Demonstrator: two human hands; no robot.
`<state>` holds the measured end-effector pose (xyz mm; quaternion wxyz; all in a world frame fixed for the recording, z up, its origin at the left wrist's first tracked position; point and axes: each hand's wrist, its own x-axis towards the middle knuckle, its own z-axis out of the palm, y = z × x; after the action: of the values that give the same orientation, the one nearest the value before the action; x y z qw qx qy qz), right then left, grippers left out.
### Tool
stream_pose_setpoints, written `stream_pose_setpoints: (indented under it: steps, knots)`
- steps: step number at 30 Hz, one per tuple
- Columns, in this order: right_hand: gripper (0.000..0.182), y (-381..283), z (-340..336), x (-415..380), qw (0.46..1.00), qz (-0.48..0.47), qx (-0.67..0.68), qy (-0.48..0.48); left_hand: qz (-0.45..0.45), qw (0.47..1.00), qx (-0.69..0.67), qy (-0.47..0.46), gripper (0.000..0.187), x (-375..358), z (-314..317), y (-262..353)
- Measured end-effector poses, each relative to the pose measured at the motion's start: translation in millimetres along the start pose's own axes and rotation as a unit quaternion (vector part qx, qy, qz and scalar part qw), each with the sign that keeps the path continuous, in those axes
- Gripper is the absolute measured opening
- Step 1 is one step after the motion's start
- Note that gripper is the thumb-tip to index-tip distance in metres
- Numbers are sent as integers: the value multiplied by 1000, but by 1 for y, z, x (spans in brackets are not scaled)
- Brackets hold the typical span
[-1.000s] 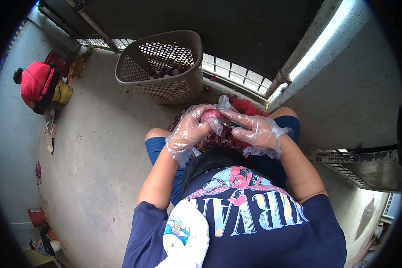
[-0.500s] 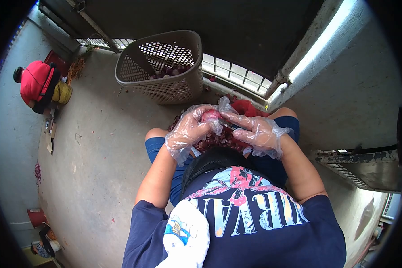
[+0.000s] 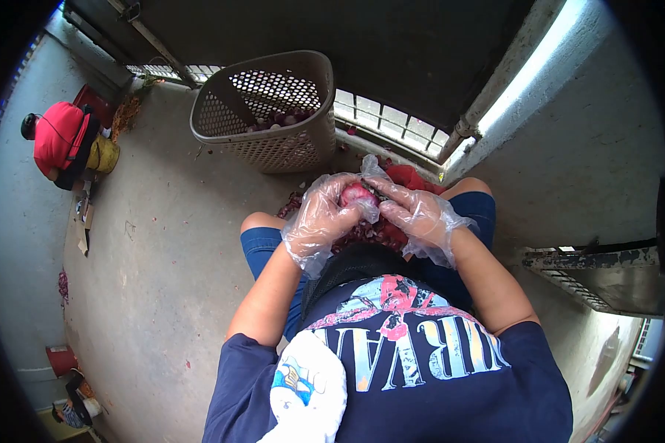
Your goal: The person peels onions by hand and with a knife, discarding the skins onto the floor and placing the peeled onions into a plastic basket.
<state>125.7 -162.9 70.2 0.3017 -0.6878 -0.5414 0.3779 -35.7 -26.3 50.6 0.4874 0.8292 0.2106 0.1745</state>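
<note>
Both my hands wear clear plastic gloves and meet above my lap. My left hand (image 3: 324,220) has its fingers wrapped round a red onion (image 3: 356,196). Against the onion's right side, my right hand (image 3: 420,214) is closed, with a small dark thing between its fingers that I cannot make out. Below my hands lie many dark red onion skins (image 3: 351,240). A red mesh bag or cloth (image 3: 408,177) lies just beyond my right hand.
A grey-brown perforated basket (image 3: 292,140) holding red onions stands ahead, near the railing. A person in red (image 3: 59,140) bends by a yellow bucket (image 3: 103,155) at the left. Another person (image 3: 72,413) and a red bucket (image 3: 61,359) are at lower left.
My right hand has moved left and closed in against the onion. My left hand has shifted slightly right, and the onion now shows more of its deep pink side.
</note>
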Motion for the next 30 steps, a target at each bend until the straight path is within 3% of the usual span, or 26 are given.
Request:
stream_pose_setpoints:
  steps: [3, 5, 7, 9, 14, 16, 20, 25, 28, 30]
  knots:
    - [50, 7, 0, 0, 1000, -18, 23, -8, -21, 1000, 4, 10, 44, -2, 7, -5]
    - [52, 11, -3, -2, 996, -32, 80, -12, -97, 985, -143, -4, 44, -2, 10, -17]
    - [53, 11, -3, -2, 989, -48, 136, -18, -94, 980, -173, -7, 43, -2, 8, -24]
    - [56, 8, -5, -5, 993, -102, 62, -22, -89, 975, -202, -14, 42, -1, 8, -26]
    - [53, 1, -5, -4, 995, -77, 53, -39, -111, 967, -230, -2, 40, 0, 9, -22]
    - [50, -8, -6, -4, 999, -5, 15, -35, -122, 960, -252, 2, 40, -1, 13, -27]
    - [45, 4, 3, 0, 1000, -15, -25, -1, -131, 936, -326, 13, 40, -2, 17, -25]
    - [42, 26, 12, 9, 990, -86, 90, 58, -129, 937, -323, 20, 41, -1, 19, -29]
    - [44, 32, 6, 13, 993, -17, 98, 59, -118, 920, -374, 19, 41, -6, 19, -25]
    - [44, 58, 14, 21, 991, -56, 99, 76, -95, 910, -404, 11, 43, -8, 17, -22]
